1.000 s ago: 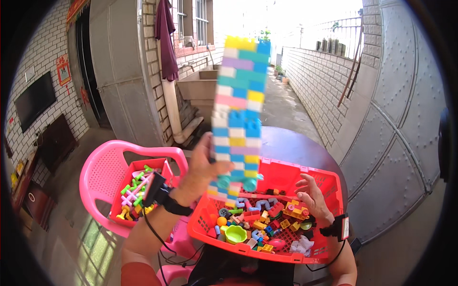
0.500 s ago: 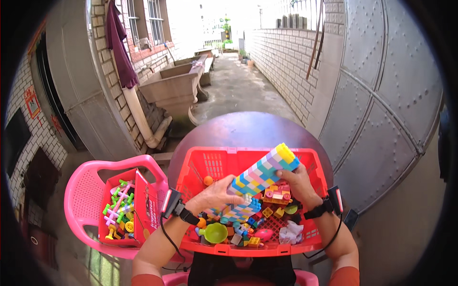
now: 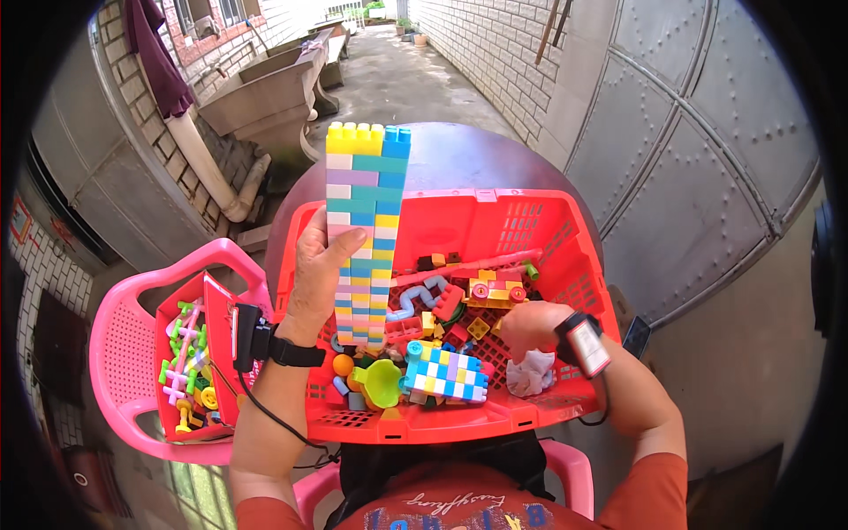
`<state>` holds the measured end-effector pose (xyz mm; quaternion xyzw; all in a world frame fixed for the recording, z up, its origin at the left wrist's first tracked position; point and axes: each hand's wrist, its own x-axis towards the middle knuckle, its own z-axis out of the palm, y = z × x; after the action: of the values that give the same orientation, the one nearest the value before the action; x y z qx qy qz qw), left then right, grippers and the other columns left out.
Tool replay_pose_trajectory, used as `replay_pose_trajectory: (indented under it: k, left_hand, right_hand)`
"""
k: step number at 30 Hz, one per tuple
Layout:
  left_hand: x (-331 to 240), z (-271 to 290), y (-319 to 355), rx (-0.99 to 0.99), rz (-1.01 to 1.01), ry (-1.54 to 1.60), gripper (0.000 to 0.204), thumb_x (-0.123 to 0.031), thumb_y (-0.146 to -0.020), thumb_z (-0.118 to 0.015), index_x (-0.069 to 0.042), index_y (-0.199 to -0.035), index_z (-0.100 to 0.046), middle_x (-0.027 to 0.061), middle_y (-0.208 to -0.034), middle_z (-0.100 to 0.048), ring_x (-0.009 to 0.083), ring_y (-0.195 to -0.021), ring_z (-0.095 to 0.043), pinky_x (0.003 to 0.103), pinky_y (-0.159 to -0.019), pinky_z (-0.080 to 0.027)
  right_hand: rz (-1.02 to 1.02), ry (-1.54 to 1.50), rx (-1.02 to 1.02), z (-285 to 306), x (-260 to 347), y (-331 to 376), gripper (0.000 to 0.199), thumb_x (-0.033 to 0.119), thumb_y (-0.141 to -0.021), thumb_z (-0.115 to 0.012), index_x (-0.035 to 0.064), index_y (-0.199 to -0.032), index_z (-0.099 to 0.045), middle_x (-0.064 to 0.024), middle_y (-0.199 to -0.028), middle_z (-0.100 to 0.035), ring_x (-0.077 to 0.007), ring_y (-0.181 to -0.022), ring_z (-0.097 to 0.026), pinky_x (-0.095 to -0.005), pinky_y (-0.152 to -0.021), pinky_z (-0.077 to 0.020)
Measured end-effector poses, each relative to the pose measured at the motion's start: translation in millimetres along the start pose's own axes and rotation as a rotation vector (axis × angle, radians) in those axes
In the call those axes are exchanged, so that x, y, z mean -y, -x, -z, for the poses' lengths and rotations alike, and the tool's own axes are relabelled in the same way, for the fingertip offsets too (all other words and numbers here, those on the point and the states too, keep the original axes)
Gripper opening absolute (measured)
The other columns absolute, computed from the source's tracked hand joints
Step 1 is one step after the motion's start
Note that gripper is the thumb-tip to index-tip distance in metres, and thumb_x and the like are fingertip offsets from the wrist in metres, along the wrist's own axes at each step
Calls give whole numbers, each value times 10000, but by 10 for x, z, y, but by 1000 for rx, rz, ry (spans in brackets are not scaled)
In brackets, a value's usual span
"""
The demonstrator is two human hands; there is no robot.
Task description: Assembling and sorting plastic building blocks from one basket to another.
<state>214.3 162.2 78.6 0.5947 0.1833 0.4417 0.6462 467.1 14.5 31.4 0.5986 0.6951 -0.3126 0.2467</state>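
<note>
My left hand [image 3: 316,265] grips a tall tower of toy building blocks [image 3: 360,212] in white, blue, teal, lilac and yellow, held upright with its yellow studs at the top. Its lower end hangs over the red plastic basket [image 3: 477,430]. Low inside the basket, my right hand [image 3: 534,327] is bent downward among loose blocks, its fingers mostly hidden. Close to it are a yellow and red toy car piece [image 3: 496,290] and crumpled whitish plastic [image 3: 532,374]. A smaller checkered block stack [image 3: 446,375] lies beside a lime-green scoop [image 3: 382,383].
The basket rests on a dark round table [image 3: 442,155]. To the left, a pink plastic chair [image 3: 119,353] bears a red box [image 3: 225,336] of green, lilac and yellow toy pieces. A concrete sink [image 3: 265,93] stands beyond; a metal gate [image 3: 680,159] is on the right.
The tower has swung from a slant across the basket to upright on the left. My right hand has let go of its top and moved down into the basket. The view has tilted downward.
</note>
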Motion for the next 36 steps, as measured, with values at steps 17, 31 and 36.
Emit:
replay_pose_trajectory:
  k: [17, 31, 36]
  left_hand:
    - [57, -299, 136, 188, -238, -406, 416, -174, -866, -684, -48, -1208, -483, 86, -997, -639, 137, -961, -602, 307, -836, -490]
    - [242, -689, 126, 504, -206, -765, 482, -316, -857, -663, -28, -1201, -487, 205, -1014, -605, 381, -973, -611, 421, -787, -491]
    - [304, -723, 128, 468, -253, -848, 522, -440, -854, -651, -36, -1165, -541, 160, -867, -644, 356, -834, -651, 407, -699, -508]
  right_hand:
    - [277, -1035, -989, 222, -158, 233, 174, 40, -851, -505, 10, -912, -665, -35, -768, -648, -92, -705, -610, -246, -634, -487]
    - [174, -437, -1512, 279, 410, 729, 425, 395, -889, -623, -3, -1008, -535, -147, -811, -601, -273, -739, -633, -354, -649, -483]
    - [251, -572, -1426, 319, 326, 759, 325, 310, -910, -612, 6, -993, -535, -166, -760, -572, -293, -646, -604, -353, -586, -465]
